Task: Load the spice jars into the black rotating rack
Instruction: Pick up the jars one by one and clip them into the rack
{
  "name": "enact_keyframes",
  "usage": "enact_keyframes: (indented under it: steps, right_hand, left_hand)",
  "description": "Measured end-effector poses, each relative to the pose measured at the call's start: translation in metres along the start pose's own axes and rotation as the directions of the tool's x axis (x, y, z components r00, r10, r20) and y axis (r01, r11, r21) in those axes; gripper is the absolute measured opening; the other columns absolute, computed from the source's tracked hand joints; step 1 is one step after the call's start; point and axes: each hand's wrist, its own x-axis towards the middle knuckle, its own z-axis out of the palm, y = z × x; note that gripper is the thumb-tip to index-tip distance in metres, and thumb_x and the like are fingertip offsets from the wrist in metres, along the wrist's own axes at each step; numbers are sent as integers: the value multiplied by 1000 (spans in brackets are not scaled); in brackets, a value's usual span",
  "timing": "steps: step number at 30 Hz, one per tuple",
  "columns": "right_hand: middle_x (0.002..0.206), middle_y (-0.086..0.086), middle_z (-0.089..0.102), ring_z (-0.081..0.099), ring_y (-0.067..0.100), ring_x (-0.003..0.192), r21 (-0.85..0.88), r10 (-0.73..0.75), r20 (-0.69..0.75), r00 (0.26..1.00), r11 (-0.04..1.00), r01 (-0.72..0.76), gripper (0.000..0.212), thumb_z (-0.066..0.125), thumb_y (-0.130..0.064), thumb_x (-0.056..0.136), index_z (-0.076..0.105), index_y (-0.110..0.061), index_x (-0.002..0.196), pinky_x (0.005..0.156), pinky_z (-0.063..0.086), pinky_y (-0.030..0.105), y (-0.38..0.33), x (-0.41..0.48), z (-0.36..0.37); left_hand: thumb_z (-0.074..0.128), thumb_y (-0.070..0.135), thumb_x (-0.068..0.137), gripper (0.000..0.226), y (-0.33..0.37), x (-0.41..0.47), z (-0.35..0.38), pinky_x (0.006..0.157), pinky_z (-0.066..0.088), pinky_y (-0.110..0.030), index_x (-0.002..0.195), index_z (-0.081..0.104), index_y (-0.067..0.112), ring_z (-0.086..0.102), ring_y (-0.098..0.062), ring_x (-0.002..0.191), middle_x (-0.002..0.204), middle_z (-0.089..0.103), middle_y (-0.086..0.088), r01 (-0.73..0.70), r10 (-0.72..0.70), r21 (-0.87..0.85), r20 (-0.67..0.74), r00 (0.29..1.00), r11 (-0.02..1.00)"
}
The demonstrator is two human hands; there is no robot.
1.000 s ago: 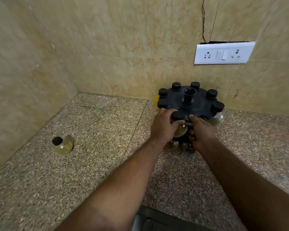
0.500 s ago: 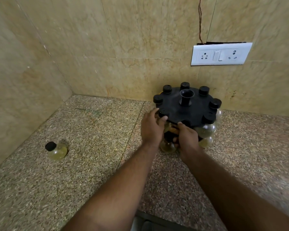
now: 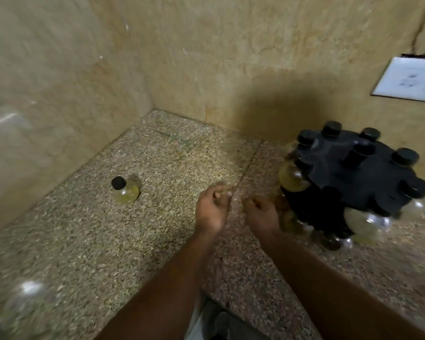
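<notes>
Both hands hung empty over the counter [image 3: 88,241], the left hand [image 3: 210,211] and right hand [image 3: 261,214] each loosely curled, holding nothing. One jar [image 3: 125,191] stood well apart to the left, upright; the rack [image 3: 353,182] sat to the right, nearly full. Best to grip the jar by its round body. Nothing lay between; a wall switch plate [image 3: 410,83] hung behind

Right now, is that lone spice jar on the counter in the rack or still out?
Out. The lone spice jar stands upright on the granite counter, well left of the black rotating rack, untouched by either hand.
</notes>
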Motion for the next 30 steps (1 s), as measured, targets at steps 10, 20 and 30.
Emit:
enact_keyframes:
  steps: [10,20,30]
  right_hand:
    - [125,-2,70,66,19,112,-425,-74,373,925,873,241,39,61,-41,92,64,-25,128,98,49,31,-26,37,142]
    - [155,9,40,42,34,138,-694,-97,568,817,476,539,73,48,-63,84,38,-29,149,110,38,52,-17,59,244]
    - [167,7,-23,-20,41,152,-751,136,642,755,310,583,115,46,-90,73,-13,-39,158,115,-1,73,-19,72,270]
  left_hand:
    - [65,43,88,39,-90,47,-91,92,53,-39,116,67,16,64,-23,100,108,69,-7,239,-237,-35,-325,916,970]
    - [76,44,82,48,-142,77,-167,83,51,-35,115,57,15,63,-28,101,109,63,-7,412,-370,-63,-578,727,909]
    - [75,46,81,56,-155,119,-197,95,44,-36,127,61,18,57,-23,112,122,64,-2,206,-48,222,-561,827,953]
